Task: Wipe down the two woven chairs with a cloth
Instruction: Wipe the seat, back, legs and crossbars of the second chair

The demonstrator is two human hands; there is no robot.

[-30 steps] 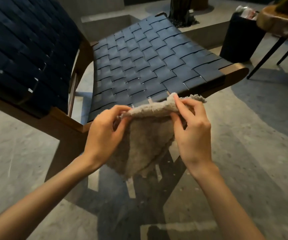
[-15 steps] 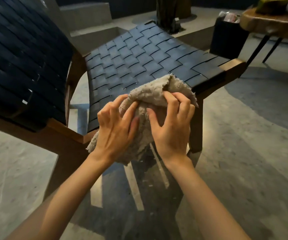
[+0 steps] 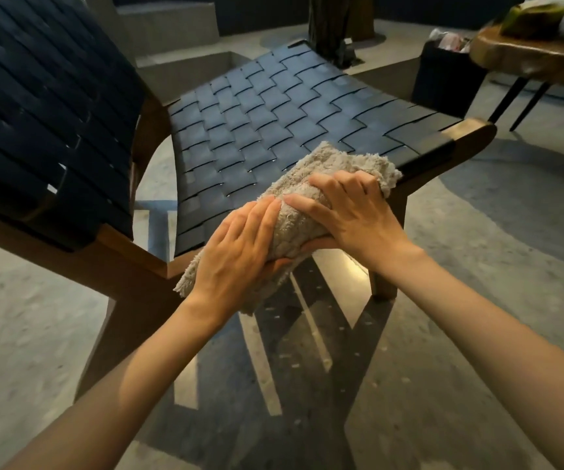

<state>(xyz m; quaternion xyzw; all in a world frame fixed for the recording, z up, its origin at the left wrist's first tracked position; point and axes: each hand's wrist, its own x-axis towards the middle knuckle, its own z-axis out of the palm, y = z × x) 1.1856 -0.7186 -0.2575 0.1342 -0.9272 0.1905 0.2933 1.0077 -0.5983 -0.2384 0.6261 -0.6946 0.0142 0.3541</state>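
A chair with dark woven straps (image 3: 274,117) and a brown wooden frame fills the upper half of the head view, its backrest (image 3: 43,106) at the left. A folded beige terry cloth (image 3: 311,184) is bunched over the near edge of the seat. My left hand (image 3: 240,252) grips the cloth's near end, fingers on top and thumb under it. My right hand (image 3: 352,212) grips the far part, fingers curled over the top and thumb beneath. Only one woven chair is in view.
A round wooden side table (image 3: 531,59) on thin black legs stands at the upper right, with a dark bin (image 3: 446,79) beside it. A concrete step (image 3: 179,35) and a dark post (image 3: 331,25) lie behind the chair. Grey concrete floor (image 3: 477,300) surrounds it.
The cloth, held spread out by its top edge a second ago, has been folded and bunched together. Both hands carried it forward to the seat's near edge.
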